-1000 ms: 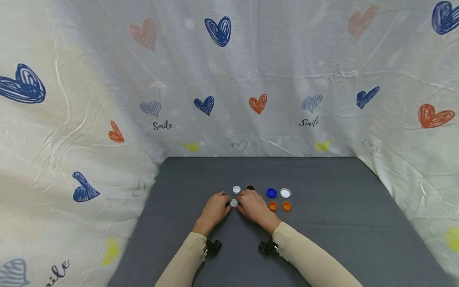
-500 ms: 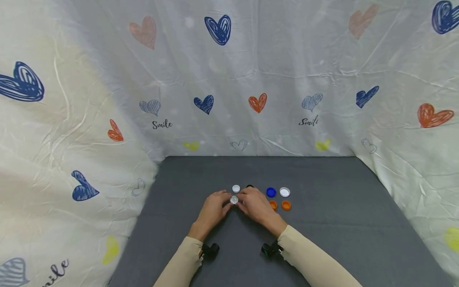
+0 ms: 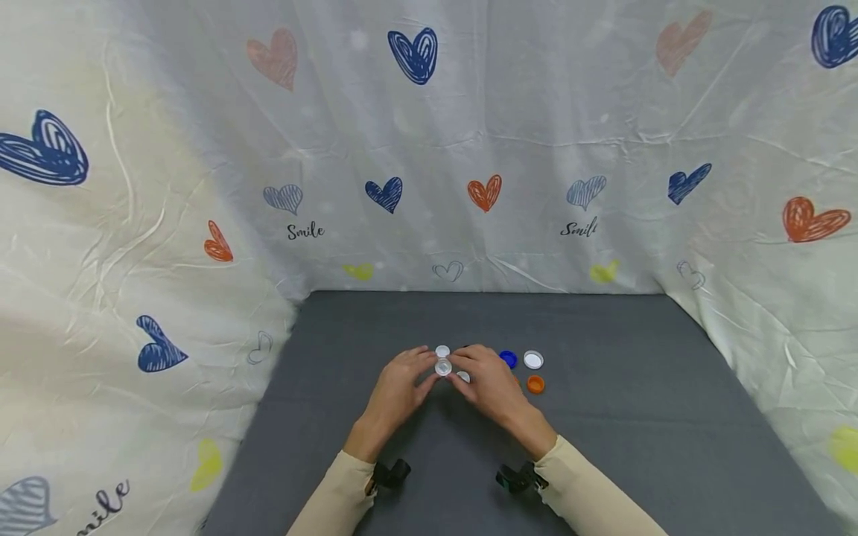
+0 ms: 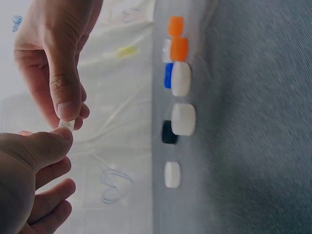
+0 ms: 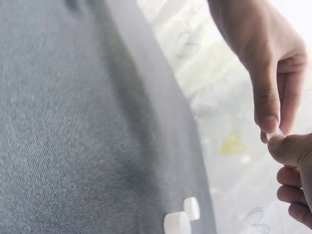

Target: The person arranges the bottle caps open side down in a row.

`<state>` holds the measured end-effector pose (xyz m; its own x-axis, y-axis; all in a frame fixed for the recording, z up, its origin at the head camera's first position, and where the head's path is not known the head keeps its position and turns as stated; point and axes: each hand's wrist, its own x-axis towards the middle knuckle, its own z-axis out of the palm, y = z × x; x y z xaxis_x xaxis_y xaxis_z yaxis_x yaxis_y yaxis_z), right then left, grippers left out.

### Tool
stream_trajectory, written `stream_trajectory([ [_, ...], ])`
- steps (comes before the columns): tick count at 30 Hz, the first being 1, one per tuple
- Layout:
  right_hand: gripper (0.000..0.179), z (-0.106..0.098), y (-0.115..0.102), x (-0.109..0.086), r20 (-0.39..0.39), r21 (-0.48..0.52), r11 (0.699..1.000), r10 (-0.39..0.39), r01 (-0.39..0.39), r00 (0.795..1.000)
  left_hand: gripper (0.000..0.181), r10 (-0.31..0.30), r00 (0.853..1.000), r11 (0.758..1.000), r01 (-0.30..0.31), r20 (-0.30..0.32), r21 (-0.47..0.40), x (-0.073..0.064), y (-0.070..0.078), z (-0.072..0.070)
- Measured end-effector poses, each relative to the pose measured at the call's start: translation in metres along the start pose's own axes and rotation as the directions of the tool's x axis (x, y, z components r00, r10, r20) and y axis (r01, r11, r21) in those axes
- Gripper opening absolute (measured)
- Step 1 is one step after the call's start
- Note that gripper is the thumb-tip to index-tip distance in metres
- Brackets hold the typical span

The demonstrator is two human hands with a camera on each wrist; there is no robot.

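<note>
A small round whitish bottle cap (image 3: 443, 367) is raised above the table, pinched between both hands. My left hand (image 3: 397, 388) holds its left side with thumb and fingertips, and my right hand (image 3: 492, 385) pinches the right side. Seen edge-on in the left wrist view, the cap (image 4: 66, 125) shows only a narrow strip between the two thumbs. The right wrist view shows it as a pale sliver, the held cap (image 5: 274, 131), mostly covered by fingers. Just below my right fingers lies a white cap (image 3: 463, 377), partly hidden by them.
A white cap (image 3: 442, 351) sits behind the hands. To the right lie a blue cap (image 3: 507, 359), another white cap (image 3: 533, 360) and an orange cap (image 3: 535, 384). A black cap (image 4: 169, 132) and a second orange cap (image 4: 176, 26) show in the left wrist view.
Both hands have lifted the held cap up and slightly away from me. A white cap below my right hand has come into view, while the hand now covers more of the black and orange caps.
</note>
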<state>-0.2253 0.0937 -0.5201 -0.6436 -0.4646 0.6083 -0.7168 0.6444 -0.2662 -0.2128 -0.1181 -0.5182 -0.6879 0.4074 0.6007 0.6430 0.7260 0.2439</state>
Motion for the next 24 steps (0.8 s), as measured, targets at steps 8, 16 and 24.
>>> stream_trajectory([
  [8,0.033,-0.019,-0.009,-0.008,-0.117,0.104,0.992,-0.053,0.065,0.992,0.041,0.047,0.998,0.998,-0.049,-0.043,-0.043,0.001,0.017,-0.012],
  [16,0.036,-0.024,-0.012,-0.023,-0.084,0.105,0.993,-0.037,0.046,0.996,0.038,0.097,0.995,0.993,-0.098,-0.031,-0.062,-0.004,0.025,-0.014],
  [24,0.038,-0.023,-0.015,-0.033,-0.056,0.087,0.995,-0.034,0.039,0.998,0.036,0.108,0.994,0.990,-0.108,-0.014,-0.092,-0.013,0.029,-0.009],
])
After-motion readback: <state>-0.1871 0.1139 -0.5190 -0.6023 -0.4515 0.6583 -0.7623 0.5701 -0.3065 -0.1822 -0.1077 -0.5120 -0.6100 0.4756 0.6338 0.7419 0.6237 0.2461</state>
